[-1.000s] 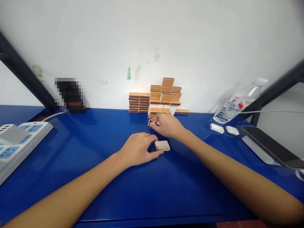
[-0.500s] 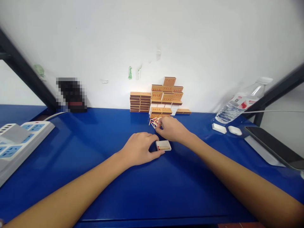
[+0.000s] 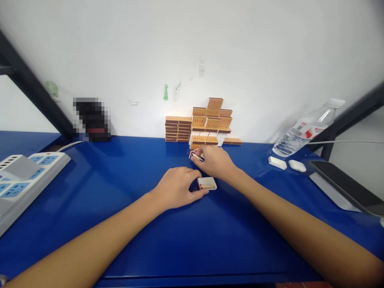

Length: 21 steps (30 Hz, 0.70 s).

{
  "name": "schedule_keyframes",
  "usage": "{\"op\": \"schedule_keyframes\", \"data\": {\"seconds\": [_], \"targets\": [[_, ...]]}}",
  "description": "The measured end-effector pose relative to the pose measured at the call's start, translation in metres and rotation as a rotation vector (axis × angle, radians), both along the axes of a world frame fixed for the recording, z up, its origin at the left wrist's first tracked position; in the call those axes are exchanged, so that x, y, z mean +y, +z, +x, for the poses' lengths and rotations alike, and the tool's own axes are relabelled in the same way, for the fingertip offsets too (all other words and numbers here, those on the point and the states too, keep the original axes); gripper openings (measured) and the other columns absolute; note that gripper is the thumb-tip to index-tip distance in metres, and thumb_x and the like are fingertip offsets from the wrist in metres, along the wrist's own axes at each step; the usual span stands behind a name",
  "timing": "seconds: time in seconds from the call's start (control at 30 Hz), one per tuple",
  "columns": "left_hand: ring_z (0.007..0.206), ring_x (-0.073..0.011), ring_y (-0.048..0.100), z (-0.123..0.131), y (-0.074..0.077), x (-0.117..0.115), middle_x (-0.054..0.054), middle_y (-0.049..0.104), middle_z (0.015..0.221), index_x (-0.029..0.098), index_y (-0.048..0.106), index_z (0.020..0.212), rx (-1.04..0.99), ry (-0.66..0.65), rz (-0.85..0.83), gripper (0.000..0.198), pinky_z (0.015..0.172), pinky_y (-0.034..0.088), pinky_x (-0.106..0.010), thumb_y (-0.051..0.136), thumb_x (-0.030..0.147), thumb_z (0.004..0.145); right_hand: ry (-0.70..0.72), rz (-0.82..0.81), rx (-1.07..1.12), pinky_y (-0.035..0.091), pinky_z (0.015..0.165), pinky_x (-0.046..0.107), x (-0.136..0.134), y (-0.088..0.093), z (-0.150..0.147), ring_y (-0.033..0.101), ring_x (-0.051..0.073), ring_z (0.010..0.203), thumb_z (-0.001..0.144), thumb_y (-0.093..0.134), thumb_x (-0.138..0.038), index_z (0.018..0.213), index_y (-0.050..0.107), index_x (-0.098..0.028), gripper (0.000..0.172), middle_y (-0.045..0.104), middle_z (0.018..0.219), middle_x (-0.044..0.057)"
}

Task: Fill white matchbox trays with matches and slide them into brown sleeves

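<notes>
Between the thumb and fingers of my left hand is a small white matchbox tray, lying flat on the blue table with a few matches inside. Beyond it, the fingers of my right hand are bent together over a loose pile of red-tipped matches. Whether a match sits between those fingertips is hidden. Just behind the pile, orange matchboxes are stacked against the wall, with one box on top.
A neat block of matchboxes stands left of the stack. To the right are a water bottle, a white block, a white earphone case and a phone. A power strip lies at the left on the blue table.
My right hand has shifted slightly left and farther over the match pile. My left hand stays around the tray. The whole view has drifted a little.
</notes>
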State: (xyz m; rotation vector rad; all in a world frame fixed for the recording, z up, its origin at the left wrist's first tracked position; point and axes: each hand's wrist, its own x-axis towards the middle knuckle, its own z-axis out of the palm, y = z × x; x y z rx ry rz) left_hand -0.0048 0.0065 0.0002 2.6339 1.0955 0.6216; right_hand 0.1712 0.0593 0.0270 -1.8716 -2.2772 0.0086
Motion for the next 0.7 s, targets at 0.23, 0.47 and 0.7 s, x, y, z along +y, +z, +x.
{"op": "schedule_keyframes", "data": {"seconds": [0.23, 0.47, 0.7], "targets": [[0.065, -0.0165, 0.057, 0.0003, 0.0000, 0.0006, 0.001, 0.062, 0.073, 0.020, 0.071, 0.097, 0.006, 0.000, 0.010, 0.029, 0.061, 0.035, -0.031, 0.070, 0.048, 0.092, -0.015, -0.031, -0.057, 0.049, 0.075, 0.035, -0.0002, 0.0010, -0.0020, 0.074, 0.030, 0.096, 0.097, 0.060, -0.039, 0.104, 0.068, -0.019, 0.023, 0.078, 0.105, 0.014], [0.065, -0.0162, 0.057, 0.0003, 0.0000, 0.0005, 0.001, 0.062, 0.073, 0.020, 0.071, 0.096, 0.007, 0.001, 0.017, 0.029, 0.061, 0.035, -0.031, 0.070, 0.049, 0.092, -0.059, -0.063, -0.063, 0.050, 0.077, 0.036, -0.0035, 0.0034, -0.0008, 0.074, 0.032, 0.101, 0.097, 0.061, -0.043, 0.109, 0.066, -0.018, 0.029, 0.077, 0.111, 0.016], [0.066, -0.0165, 0.058, 0.0004, 0.0012, 0.0001, 0.001, 0.062, 0.073, 0.021, 0.071, 0.099, 0.015, 0.005, 0.009, 0.031, 0.061, 0.035, -0.031, 0.070, 0.051, 0.092, -0.066, -0.062, -0.078, 0.050, 0.077, 0.036, -0.0019, 0.0024, -0.0005, 0.074, 0.032, 0.100, 0.097, 0.060, -0.045, 0.110, 0.065, -0.017, 0.031, 0.077, 0.111, 0.016]]}}
